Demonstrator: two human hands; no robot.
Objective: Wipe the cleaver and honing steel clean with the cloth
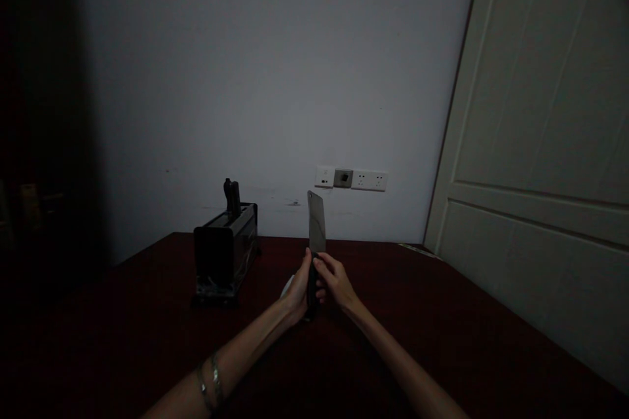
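Note:
A cleaver [317, 222] stands blade up above the middle of the table, its wide grey blade showing a small hole near the top. My left hand [298, 293] is wrapped round the black handle from the left. From the right, my right hand [335, 278] grips the same handle just under the blade, fingers bent. Something white [288, 285] shows partly behind my left hand; I cannot make out what it is. To the left rests a dark knife block [221, 252], with black knife handles [232, 198] sticking up out of its top.
The dark red table [393, 301] reaches to a pale wall [275, 78]. Low on that wall is a row of sockets [351, 178]. A white panelled door [540, 144] stands along the right side. The room is dim.

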